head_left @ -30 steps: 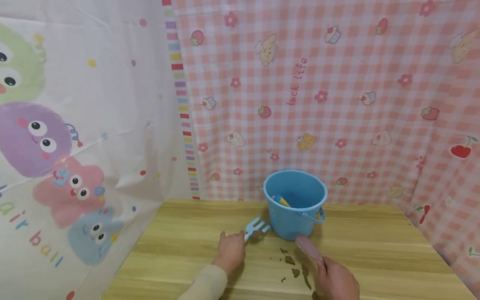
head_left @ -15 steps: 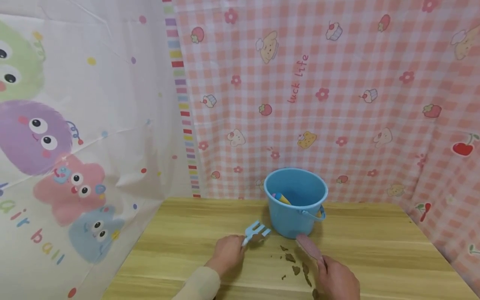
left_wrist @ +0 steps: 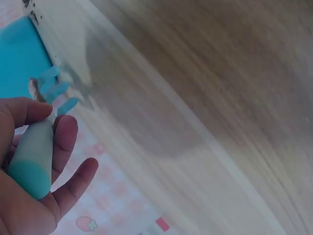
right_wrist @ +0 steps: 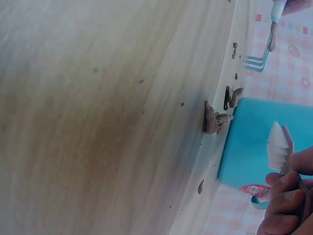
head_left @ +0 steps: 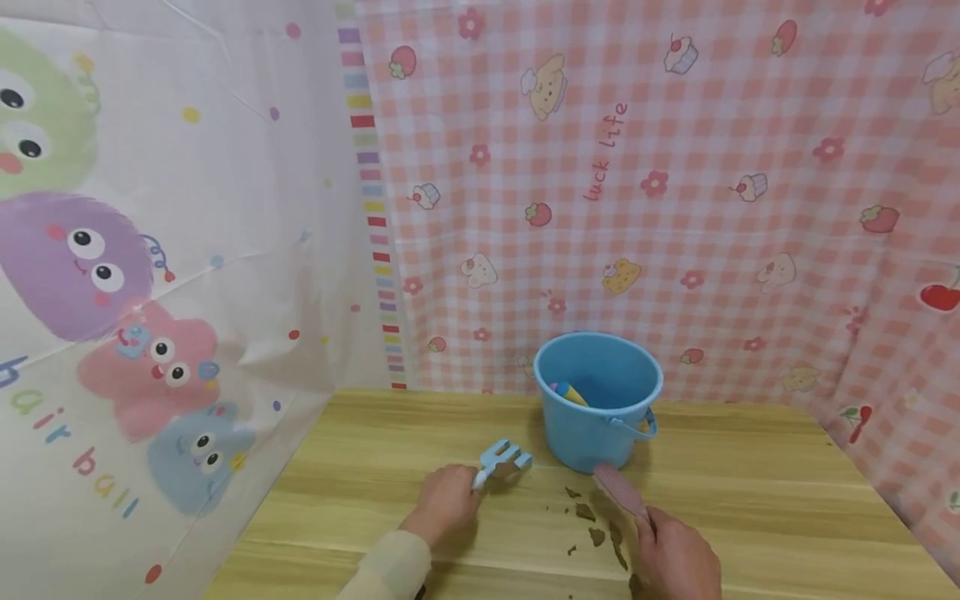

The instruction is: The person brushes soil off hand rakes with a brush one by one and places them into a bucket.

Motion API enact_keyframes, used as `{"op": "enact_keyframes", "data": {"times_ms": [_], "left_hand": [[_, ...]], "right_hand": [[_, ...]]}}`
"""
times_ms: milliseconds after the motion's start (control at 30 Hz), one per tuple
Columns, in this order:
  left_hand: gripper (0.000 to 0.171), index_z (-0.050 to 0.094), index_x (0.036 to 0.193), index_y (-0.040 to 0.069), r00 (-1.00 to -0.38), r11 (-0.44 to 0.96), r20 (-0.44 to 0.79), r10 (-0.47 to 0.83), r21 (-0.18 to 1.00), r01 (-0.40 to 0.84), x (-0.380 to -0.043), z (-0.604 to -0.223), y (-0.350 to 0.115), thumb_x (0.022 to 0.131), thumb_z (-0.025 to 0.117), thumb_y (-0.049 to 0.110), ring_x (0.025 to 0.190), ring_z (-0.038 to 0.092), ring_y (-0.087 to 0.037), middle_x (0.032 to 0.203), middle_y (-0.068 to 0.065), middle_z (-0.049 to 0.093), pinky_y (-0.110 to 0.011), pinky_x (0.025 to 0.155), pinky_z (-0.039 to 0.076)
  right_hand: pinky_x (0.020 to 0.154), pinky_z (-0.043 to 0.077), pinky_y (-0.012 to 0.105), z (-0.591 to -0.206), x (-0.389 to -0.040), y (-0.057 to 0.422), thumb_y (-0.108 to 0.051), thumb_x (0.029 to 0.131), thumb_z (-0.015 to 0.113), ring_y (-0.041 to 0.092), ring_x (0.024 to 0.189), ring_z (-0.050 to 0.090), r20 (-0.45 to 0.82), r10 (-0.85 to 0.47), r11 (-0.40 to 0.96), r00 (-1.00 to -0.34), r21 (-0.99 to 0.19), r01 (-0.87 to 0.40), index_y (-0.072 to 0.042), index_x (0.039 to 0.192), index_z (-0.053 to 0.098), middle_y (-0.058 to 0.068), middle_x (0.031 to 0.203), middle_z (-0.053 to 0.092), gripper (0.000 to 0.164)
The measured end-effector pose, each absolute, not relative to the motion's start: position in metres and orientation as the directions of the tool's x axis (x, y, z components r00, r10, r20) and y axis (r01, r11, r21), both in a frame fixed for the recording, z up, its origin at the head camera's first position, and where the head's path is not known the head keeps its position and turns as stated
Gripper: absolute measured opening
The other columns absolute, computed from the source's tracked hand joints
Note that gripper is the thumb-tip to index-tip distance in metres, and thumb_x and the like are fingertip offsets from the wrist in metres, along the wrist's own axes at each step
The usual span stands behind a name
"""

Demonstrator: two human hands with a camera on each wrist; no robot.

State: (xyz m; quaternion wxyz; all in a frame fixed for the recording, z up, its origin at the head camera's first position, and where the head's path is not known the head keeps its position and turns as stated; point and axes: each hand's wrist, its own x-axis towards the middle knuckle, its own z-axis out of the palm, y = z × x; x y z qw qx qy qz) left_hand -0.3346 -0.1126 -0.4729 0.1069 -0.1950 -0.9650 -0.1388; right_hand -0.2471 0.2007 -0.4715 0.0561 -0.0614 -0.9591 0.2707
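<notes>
My left hand point(head_left: 442, 504) grips a small blue toy hand fork point(head_left: 501, 458) by its handle point(left_wrist: 34, 152), which is pale with a teal end. The tines sit just above the table, left of the blue bucket point(head_left: 588, 437), and a brown lump clings to the fork point(right_wrist: 273, 38). In my right hand point(head_left: 682, 554) is a pink brush point(head_left: 621, 490), held by the handle near the bucket's base; its white bristles point(right_wrist: 278, 147) show in the right wrist view. Several brown muddy clumps point(head_left: 596, 537) lie scattered on the table between the two hands.
A wooden-patterned tabletop point(head_left: 360, 467) spreads under everything. The bucket stands near its back edge, with a yellow and blue object point(head_left: 572, 394) inside and its handle point(head_left: 637, 430) hanging at the right. Patterned curtains point(head_left: 465, 250) hang behind and at both sides.
My left hand has drawn back leftward with the fork, farther from the bucket, and its fingers have shifted around the handle. My right hand and brush stay about where they were.
</notes>
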Motion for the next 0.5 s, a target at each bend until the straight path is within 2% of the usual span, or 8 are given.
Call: {"op": "enact_keyframes", "data": {"times_ms": [167, 333, 500], "left_hand": [[0.031, 0.047, 0.064, 0.017, -0.892, 0.88, 0.285, 0.351, 0.223, 0.418, -0.332, -0.472, -0.118, 0.084, 0.069, 0.011, 0.054, 0.047, -0.012, 0.061, 0.005, 0.049, -0.032, 0.049, 0.042], [0.029, 0.046, 0.066, 0.017, -0.859, 0.864, 0.372, 0.351, 0.226, 0.45, -0.327, -0.47, -0.121, 0.083, 0.068, 0.009, 0.053, 0.044, -0.01, 0.06, 0.007, 0.047, -0.029, 0.048, 0.038], [0.017, 0.058, 0.075, 0.017, -0.837, 0.872, 0.424, 0.346, 0.184, 0.454, -0.319, -0.47, -0.122, 0.084, 0.072, 0.015, 0.053, 0.045, -0.01, 0.061, 0.007, 0.048, -0.028, 0.046, 0.036]], "right_hand": [[0.056, 0.045, 0.042, -0.472, -0.247, 0.2, -0.019, 0.099, 0.058, 0.018, 0.06, 0.056, 0.074, 0.141, 0.848, -0.987, -0.524, 0.082, -0.001, 0.107, 0.068, 0.005, 0.078, 0.065, 0.022], [0.056, 0.045, 0.042, -0.47, -0.248, 0.199, -0.021, 0.099, 0.057, 0.018, 0.061, 0.055, 0.077, 0.147, 0.851, -0.986, -0.517, 0.086, -0.002, 0.107, 0.068, 0.004, 0.076, 0.063, 0.023], [0.059, 0.049, 0.048, -0.47, -0.249, 0.197, -0.021, 0.098, 0.058, 0.024, 0.068, 0.063, 0.124, 0.15, 0.856, -0.981, -0.514, 0.066, -0.001, 0.111, 0.069, 0.009, 0.083, 0.069, 0.026]]}}
